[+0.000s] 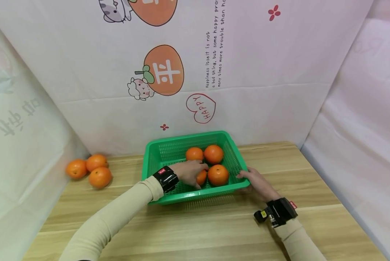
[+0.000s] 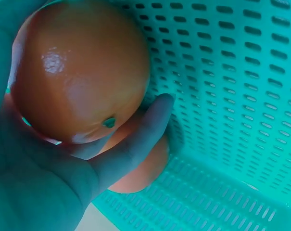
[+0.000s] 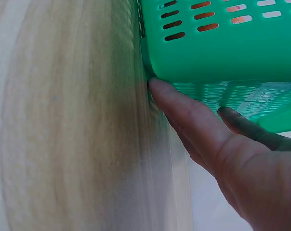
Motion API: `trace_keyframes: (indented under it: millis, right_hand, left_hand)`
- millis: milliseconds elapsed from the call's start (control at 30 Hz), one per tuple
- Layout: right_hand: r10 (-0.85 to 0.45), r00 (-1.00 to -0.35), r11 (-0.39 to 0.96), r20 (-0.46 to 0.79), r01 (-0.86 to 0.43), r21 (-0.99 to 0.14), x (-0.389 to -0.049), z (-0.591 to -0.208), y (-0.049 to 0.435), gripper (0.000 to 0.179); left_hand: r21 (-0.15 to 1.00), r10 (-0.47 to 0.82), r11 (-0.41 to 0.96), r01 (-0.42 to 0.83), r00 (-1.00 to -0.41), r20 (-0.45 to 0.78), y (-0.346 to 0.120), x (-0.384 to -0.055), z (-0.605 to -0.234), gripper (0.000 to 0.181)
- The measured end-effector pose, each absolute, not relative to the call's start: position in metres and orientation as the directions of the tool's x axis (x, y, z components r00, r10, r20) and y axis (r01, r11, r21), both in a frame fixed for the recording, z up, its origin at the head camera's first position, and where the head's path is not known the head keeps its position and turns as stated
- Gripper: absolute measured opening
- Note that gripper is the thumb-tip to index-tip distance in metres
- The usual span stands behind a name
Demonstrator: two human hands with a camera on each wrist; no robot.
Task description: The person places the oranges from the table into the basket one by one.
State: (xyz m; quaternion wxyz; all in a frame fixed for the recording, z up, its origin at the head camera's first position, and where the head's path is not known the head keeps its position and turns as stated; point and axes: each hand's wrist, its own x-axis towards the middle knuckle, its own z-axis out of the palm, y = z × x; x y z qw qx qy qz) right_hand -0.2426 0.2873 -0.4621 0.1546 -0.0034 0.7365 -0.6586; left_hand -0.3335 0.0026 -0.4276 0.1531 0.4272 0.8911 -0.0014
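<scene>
A green perforated plastic basket (image 1: 188, 197) stands on the table with several oranges inside, grouped in its right half. My left hand (image 1: 190, 172) reaches into it, fingers and thumb around an orange (image 1: 201, 177). In the left wrist view, one orange (image 2: 82, 72) lies close against the palm, and another orange (image 2: 140, 168) shows partly behind the thumb. Beside the held fruit sits an orange (image 1: 218, 175); two more, an orange (image 1: 194, 154) and an orange (image 1: 213, 154), are behind. My right hand (image 1: 258, 183) grips the basket's right side, thumb over the rim, fingertips low against the outer wall.
Outside the basket, at the table's back left, three oranges (image 1: 99, 177) lie close together. The wooden table (image 1: 214, 232) is bordered by a printed white cloth (image 1: 247, 108) behind and white cloth at both sides. Each wrist wears a black band, the right one (image 1: 281, 212) with a small camera.
</scene>
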Motion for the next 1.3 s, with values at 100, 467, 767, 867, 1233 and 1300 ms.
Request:
trace_keyframes:
  millis: [100,467,767,867,1233,1300]
  right_hand:
    - [-0.206,-0.951,0.129,-0.23,0.207,-0.97,-0.242,-0.462,0.287,0.062]
    - [-0.228,-0.95,0.118,-0.212,0.189,-0.975,-0.242,-0.462,0.286,0.063]
    - [-0.216,-0.95,0.114,-0.224,0.203,-0.973,-0.242,-0.462,0.285,0.062]
    - [-0.218,-0.949,0.115,-0.228,0.207,-0.972,-0.242,-0.462,0.284,0.064]
    - [-0.24,-0.948,0.12,-0.21,0.185,-0.975,-0.24,-0.46,0.285,0.064]
    - [-0.245,-0.947,0.12,-0.207,0.182,-0.976,-0.24,-0.46,0.284,0.065]
  left_hand:
    - [0.139,0.768,0.629,0.765,-0.585,-0.261,0.001,-0.334,-0.424,0.081]
    - [0.211,0.796,0.603,0.77,-0.563,-0.222,-0.008,-0.34,-0.414,0.088]
    - [0.271,0.791,0.611,0.743,-0.577,-0.202,-0.02,-0.344,-0.405,0.085]
    - [0.278,0.79,0.613,0.74,-0.58,-0.198,-0.025,-0.343,-0.402,0.085]
    - [0.223,0.746,0.666,0.712,-0.634,-0.204,-0.035,-0.342,-0.388,0.088]
    - [0.208,0.743,0.669,0.714,-0.638,-0.201,-0.036,-0.342,-0.384,0.089]
